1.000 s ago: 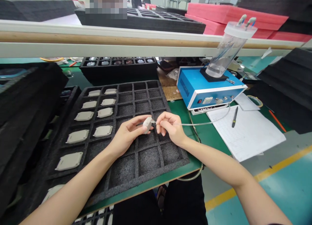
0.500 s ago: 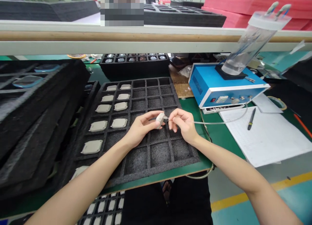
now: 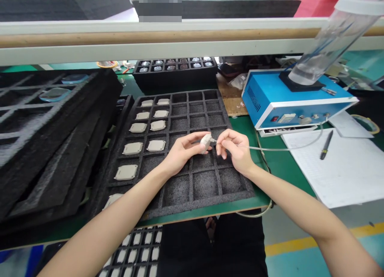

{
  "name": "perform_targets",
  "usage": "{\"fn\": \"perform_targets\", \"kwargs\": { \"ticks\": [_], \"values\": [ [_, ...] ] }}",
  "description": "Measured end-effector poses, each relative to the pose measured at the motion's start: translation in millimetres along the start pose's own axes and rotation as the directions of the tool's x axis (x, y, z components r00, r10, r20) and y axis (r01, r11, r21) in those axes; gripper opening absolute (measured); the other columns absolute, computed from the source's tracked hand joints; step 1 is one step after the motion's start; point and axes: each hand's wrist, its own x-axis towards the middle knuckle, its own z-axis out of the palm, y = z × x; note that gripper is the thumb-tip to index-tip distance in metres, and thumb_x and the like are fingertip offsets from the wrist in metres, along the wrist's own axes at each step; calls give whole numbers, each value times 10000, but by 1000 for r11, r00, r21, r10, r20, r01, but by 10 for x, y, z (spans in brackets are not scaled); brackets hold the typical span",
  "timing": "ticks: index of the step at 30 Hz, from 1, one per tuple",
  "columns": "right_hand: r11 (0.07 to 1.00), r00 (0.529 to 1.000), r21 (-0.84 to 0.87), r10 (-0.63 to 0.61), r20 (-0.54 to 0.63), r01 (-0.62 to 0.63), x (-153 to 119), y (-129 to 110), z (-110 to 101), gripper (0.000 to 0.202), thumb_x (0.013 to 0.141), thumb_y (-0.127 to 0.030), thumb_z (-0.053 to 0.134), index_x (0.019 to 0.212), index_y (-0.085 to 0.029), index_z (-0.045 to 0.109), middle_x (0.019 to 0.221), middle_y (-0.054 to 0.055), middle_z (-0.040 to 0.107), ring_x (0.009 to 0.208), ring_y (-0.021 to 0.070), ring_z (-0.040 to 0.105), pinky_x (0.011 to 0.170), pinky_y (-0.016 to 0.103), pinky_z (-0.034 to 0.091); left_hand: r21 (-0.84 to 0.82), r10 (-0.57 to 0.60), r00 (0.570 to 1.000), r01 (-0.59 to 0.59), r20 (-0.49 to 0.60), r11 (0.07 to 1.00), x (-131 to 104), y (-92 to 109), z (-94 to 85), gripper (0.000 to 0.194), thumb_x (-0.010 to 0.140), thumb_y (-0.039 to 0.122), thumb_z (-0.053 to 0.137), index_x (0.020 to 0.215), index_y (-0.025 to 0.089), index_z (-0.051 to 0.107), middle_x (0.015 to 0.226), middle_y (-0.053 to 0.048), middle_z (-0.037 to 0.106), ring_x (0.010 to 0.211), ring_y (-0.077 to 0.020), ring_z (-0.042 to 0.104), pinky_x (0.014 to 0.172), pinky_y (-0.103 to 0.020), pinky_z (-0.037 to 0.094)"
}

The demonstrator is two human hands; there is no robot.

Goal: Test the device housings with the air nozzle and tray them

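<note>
My left hand (image 3: 190,149) is closed on a small beige plastic case (image 3: 206,142), held on edge above the black foam tray (image 3: 177,207). Opposite it, my right hand (image 3: 235,147) pinches a thin clear tube (image 3: 270,149) close to its end. The tube's pale tip (image 3: 213,140) meets the case's right side; whether it is seated cannot be made out. Similar beige cases (image 3: 133,148) lie in the tray's two left columns. The tube runs right to the front of a blue box-shaped machine (image 3: 300,105).
A clear cylinder with liquid (image 3: 321,53) stands tilted in view on the machine. White paper sheets (image 3: 345,169) and a black pen (image 3: 326,145) lie at right. Stacked foam trays (image 3: 60,149) crowd the left. A shelf rail (image 3: 180,35) crosses above, and another tray of cases (image 3: 138,253) sits below the table.
The view has shifted, so the scene appears farther right and slightly higher. Both hands keep their hold on the case and the tube, with little other movement.
</note>
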Motion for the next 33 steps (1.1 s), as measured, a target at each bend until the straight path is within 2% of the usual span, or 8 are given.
{"fn": "perform_targets", "kwargs": {
  "ticks": [4, 7, 10, 12, 14, 18, 26, 33],
  "values": [
    [993, 987, 101, -44, -156, 60, 33, 21, -12, 64, 768, -228, 539, 788, -170, 557, 565, -27, 612, 350, 55, 418, 365, 193, 303, -114, -59, 998, 58, -10, 992, 13, 1, 4, 368, 777, 309, 634, 1102, 137, 626, 1026, -101, 681, 824, -190, 664, 778, -311, 519],
    [979, 966, 196, 104, -237, -58, 93, 37, -12, 236, 798, -346, 552, 947, -163, 555, 612, -11, 638, 329, 55, 419, 332, 189, 285, -217, -104, 994, 93, -40, 972, 24, 10, 1, 323, 813, 329, 589, 1038, 101, 628, 978, -124, 690, 749, -186, 679, 709, -286, 540],
    [960, 949, 174, 253, -186, -221, 127, 60, -5, 405, 821, -511, 491, 755, -125, 593, 477, 10, 581, 306, 69, 424, 318, 196, 293, -286, -150, 986, 124, -70, 950, 24, 24, -2, 253, 798, 279, 611, 979, 103, 625, 899, -92, 696, 759, -188, 685, 719, -272, 548],
    [959, 954, 126, 269, -132, -253, 124, 76, 2, 503, 827, -561, 450, 596, -128, 563, 404, 13, 529, 299, 74, 426, 321, 197, 305, -311, -176, 981, 144, -79, 939, 19, 30, -1, 222, 778, 248, 635, 954, 112, 623, 830, -66, 693, 770, -186, 686, 733, -272, 548],
    [967, 967, 88, 245, -77, -238, 111, 86, 10, 464, 814, -532, 496, 599, -129, 574, 437, 8, 546, 309, 68, 434, 323, 191, 303, -299, -178, 982, 151, -66, 942, 13, 29, 4, 224, 767, 239, 649, 955, 118, 623, 818, -57, 690, 771, -177, 682, 733, -273, 546],
    [972, 972, 15, 234, 9, -234, 94, 95, 20, 243, 713, -373, 660, 770, -139, 635, 566, -25, 587, 340, 47, 439, 329, 176, 298, -216, -105, 994, 100, -14, 971, 4, 2, 15, 234, 777, 237, 646, 981, 124, 635, 900, -64, 690, 831, -153, 659, 765, -253, 522],
    [961, 963, -76, 268, 8, -266, 98, 65, 11, 209, 682, -334, 656, 701, -126, 642, 543, -21, 569, 356, 48, 429, 343, 181, 320, -150, -82, 993, 68, -87, 986, 3, -38, 0, 228, 740, 262, 684, 927, 137, 644, 887, -44, 688, 798, -128, 630, 750, -252, 518],
    [918, 971, -321, 239, -20, -233, 75, 16, 13, 128, 669, -252, 592, 652, -128, 621, 515, -12, 569, 358, 60, 431, 341, 180, 326, 35, 4, 993, 0, -116, 999, -29, -59, 30, 262, 708, 275, 701, 909, 136, 607, 862, -45, 696, 780, -162, 647, 704, -304, 546]
  ]
}}
